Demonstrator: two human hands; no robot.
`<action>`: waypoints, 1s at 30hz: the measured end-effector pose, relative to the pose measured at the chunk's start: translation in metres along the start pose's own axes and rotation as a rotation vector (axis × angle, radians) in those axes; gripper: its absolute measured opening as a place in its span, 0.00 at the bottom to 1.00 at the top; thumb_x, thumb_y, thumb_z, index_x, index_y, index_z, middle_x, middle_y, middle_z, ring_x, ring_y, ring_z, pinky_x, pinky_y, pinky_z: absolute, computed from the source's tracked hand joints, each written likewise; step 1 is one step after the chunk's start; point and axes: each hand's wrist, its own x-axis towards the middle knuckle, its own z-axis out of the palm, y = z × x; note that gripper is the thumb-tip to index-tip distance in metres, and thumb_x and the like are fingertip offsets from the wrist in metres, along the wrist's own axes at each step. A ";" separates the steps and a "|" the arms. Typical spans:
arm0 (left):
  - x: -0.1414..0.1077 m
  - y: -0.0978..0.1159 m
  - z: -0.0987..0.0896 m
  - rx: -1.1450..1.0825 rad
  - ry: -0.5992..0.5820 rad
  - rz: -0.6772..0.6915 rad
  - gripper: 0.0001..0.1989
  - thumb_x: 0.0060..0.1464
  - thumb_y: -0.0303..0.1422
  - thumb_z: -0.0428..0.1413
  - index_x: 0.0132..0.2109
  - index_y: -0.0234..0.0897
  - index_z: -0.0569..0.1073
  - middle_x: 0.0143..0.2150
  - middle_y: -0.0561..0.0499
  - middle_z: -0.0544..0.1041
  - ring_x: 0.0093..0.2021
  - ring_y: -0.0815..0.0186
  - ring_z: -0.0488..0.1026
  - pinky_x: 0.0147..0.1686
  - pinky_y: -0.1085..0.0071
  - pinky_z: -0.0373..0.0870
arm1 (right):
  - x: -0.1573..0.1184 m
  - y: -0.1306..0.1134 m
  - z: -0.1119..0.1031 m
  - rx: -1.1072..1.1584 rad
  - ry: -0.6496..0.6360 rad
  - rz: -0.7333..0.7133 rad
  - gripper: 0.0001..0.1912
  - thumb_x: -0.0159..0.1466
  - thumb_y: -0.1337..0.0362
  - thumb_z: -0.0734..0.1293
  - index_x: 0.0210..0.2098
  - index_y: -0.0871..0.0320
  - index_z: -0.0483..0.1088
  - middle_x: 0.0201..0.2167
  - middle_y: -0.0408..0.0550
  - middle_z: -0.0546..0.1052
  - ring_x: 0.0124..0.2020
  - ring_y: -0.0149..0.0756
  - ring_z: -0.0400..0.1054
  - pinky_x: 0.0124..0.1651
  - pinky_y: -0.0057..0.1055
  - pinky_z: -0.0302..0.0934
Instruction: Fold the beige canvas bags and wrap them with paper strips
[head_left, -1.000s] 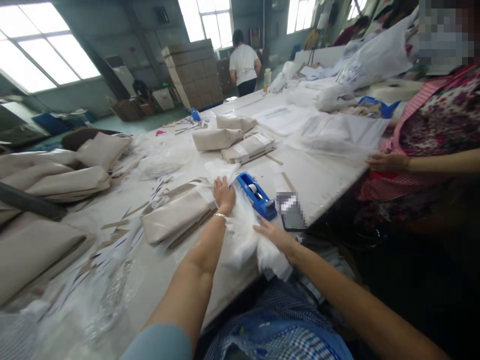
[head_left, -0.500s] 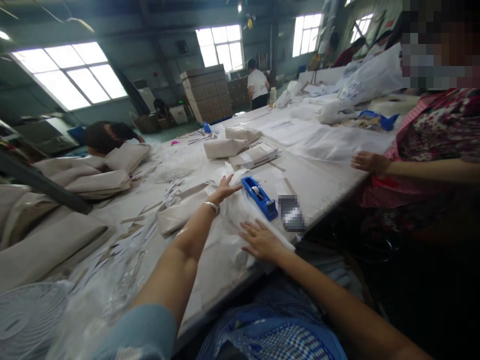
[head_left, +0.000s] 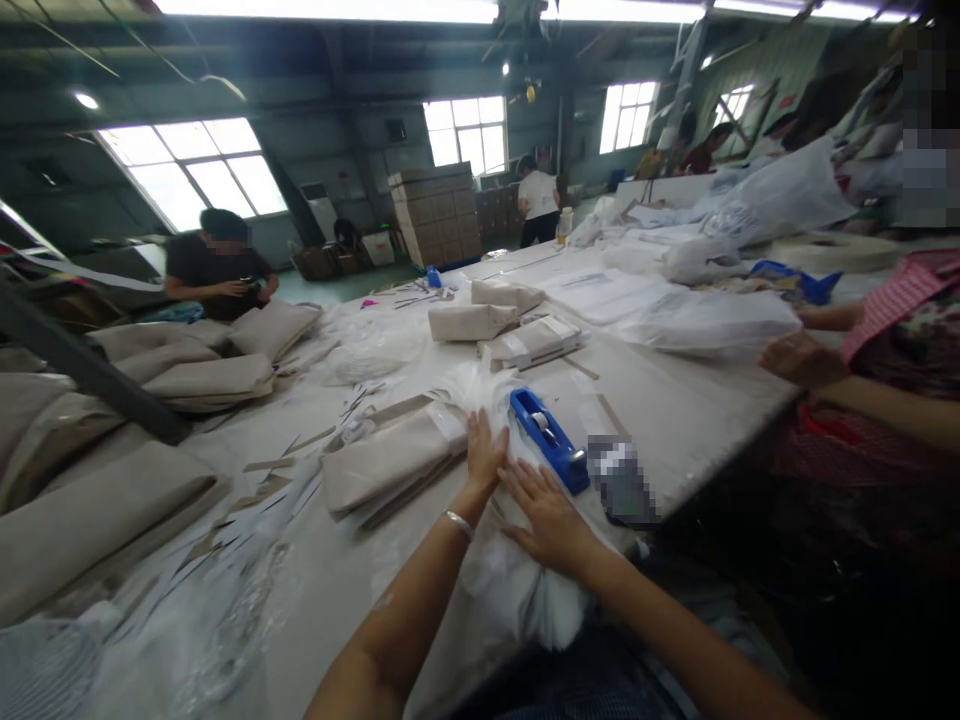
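Both hands rest on thin white plastic sheeting [head_left: 551, 610] that runs toward the table's near edge. My left hand [head_left: 486, 452], with a silver bangle at the wrist, is on its far part, fingers pointing forward. Just right of it, my right hand [head_left: 547, 515] lies palm down with spread fingers on the same plastic. A blue tape dispenser [head_left: 551, 440] stands right beyond my right hand. The beige folded bundle [head_left: 390, 458] lies left of my left hand. To the right of the dispenser is a dark, blurred-out flat object [head_left: 624, 485].
More wrapped bundles [head_left: 531, 342] lie farther forward on the white table [head_left: 675, 400]. Large beige bundles [head_left: 97, 505] and a slanted dark bar [head_left: 90, 350] are on the left. At the right, a person's hands [head_left: 806, 360] are by clear plastic bags [head_left: 712, 318]. Paper strips lie left.
My left hand has drawn back toward my right hand, and the plastic is now bunched and hangs nearer the edge. The view has tilted up. The person at left has straightened up.
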 end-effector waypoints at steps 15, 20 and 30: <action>0.047 -0.018 0.023 -0.080 -0.114 -0.126 0.30 0.64 0.45 0.49 0.68 0.38 0.58 0.71 0.38 0.57 0.70 0.50 0.55 0.69 0.45 0.51 | 0.009 0.023 0.029 -0.088 -0.076 0.040 0.32 0.66 0.66 0.62 0.68 0.63 0.57 0.71 0.56 0.55 0.73 0.47 0.45 0.72 0.51 0.46; 0.058 -0.010 0.001 -0.014 -0.189 -0.095 0.25 0.62 0.43 0.55 0.62 0.39 0.66 0.67 0.41 0.63 0.65 0.50 0.61 0.64 0.42 0.59 | 0.018 0.025 0.020 -0.006 -0.117 0.052 0.29 0.63 0.70 0.62 0.64 0.62 0.64 0.69 0.57 0.60 0.71 0.51 0.49 0.70 0.55 0.48; 0.053 0.020 -0.066 0.102 -0.328 -0.014 0.27 0.57 0.44 0.59 0.59 0.34 0.70 0.60 0.38 0.72 0.62 0.51 0.68 0.64 0.51 0.61 | 0.043 -0.022 -0.010 0.341 -0.132 -0.179 0.20 0.70 0.61 0.63 0.60 0.56 0.69 0.57 0.54 0.75 0.59 0.44 0.69 0.64 0.46 0.61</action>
